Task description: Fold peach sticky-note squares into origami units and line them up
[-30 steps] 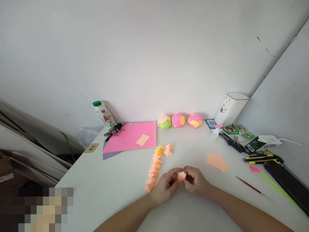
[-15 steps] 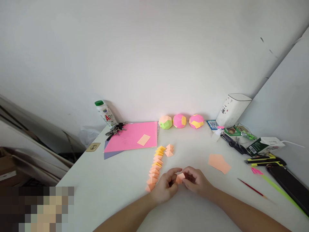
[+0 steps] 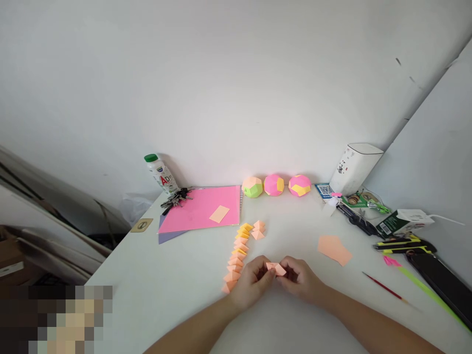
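Between my two hands is a small piece of peach paper (image 3: 276,268) with folded, angled faces. My left hand (image 3: 252,281) pinches its left side, the thumb lying over the front. On the other side, my right hand (image 3: 299,278) grips the right edge between thumb and curled fingers. Beside my left hand runs a row of folded peach and yellow paper pieces (image 3: 236,261), and a few more folded peach pieces (image 3: 258,229) sit just right of its far end. A flat peach paper sheet (image 3: 335,249) lies to the right of my hands.
Three paper balls (image 3: 274,185) stand against the wall. Pink sheets (image 3: 206,204) carry a paper square (image 3: 220,214) and keys (image 3: 177,197), near a bottle (image 3: 161,174). At right lie a thin brush (image 3: 383,285), cutters (image 3: 403,243), a black phone-like object (image 3: 442,280) and a box (image 3: 403,222).
The peach paper has turned between my fingers and now shows a creased, spread shape. My left thumb has moved up onto its front.
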The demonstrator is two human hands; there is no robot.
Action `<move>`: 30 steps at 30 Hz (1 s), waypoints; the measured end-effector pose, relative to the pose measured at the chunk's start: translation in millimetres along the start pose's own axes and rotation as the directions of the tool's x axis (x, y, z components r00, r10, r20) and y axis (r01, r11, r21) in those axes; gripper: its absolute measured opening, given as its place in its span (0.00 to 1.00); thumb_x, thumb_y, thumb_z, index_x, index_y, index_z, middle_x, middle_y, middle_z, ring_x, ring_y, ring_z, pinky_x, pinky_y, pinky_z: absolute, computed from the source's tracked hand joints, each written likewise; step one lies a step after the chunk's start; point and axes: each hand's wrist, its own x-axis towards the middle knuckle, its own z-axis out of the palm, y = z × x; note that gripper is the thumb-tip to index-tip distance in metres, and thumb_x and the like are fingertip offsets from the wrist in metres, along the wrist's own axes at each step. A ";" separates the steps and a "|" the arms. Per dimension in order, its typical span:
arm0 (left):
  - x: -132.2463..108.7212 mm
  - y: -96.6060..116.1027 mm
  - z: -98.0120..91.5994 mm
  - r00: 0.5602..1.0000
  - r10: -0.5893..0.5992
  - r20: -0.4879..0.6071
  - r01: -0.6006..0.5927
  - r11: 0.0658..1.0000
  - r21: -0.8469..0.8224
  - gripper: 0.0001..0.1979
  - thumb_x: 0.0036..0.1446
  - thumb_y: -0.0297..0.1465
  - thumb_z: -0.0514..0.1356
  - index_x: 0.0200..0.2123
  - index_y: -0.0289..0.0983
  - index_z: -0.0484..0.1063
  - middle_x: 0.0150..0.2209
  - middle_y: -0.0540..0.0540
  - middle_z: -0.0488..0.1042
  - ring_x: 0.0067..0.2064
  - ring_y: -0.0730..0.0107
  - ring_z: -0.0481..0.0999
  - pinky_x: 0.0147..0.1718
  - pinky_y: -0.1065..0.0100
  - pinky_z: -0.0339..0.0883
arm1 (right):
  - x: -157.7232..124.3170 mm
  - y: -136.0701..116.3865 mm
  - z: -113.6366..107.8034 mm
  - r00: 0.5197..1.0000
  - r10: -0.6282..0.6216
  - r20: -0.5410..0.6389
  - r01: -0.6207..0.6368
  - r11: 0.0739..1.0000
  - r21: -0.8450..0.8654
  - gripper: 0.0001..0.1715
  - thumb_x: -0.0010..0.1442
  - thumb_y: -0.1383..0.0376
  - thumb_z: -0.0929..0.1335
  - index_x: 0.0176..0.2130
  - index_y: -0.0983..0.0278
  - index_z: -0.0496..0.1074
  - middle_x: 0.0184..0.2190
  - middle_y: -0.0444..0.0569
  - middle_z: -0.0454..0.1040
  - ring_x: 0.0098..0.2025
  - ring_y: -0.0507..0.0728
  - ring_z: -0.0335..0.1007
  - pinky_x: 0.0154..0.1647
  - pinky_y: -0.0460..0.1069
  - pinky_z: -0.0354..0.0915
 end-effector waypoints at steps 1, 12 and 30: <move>-0.3 0.2 -0.2 1.000 -0.009 0.016 0.009 1.000 -0.023 0.16 0.59 0.43 0.54 0.30 0.35 0.67 0.22 0.53 0.60 0.24 0.76 0.57 0.22 0.72 0.52 | -0.2 -0.7 1.0 1.000 -0.015 -0.013 0.015 1.000 0.002 0.10 0.56 0.63 0.67 0.30 0.62 0.60 0.22 0.38 0.61 0.22 0.48 0.54 0.21 0.43 0.52; 0.4 -4.7 0.0 0.995 -0.062 0.074 0.071 0.989 -0.131 0.23 0.56 0.50 0.53 0.22 0.38 0.55 0.18 0.55 0.59 0.20 0.78 0.54 0.20 0.73 0.47 | 0.6 -3.8 -2.5 0.994 -0.107 -0.034 0.106 0.994 -0.025 0.05 0.57 0.66 0.65 0.29 0.61 0.67 0.23 0.42 0.69 0.21 0.51 0.64 0.23 0.46 0.62; 2.2 -6.6 0.1 0.996 -0.086 0.022 0.087 0.992 -0.092 0.22 0.55 0.50 0.54 0.23 0.38 0.59 0.16 0.55 0.61 0.19 0.77 0.58 0.20 0.73 0.51 | 3.1 -3.8 -1.9 0.942 -0.334 -0.047 0.325 0.936 -0.136 0.10 0.59 0.64 0.65 0.27 0.60 0.70 0.20 0.44 0.67 0.21 0.52 0.62 0.22 0.47 0.61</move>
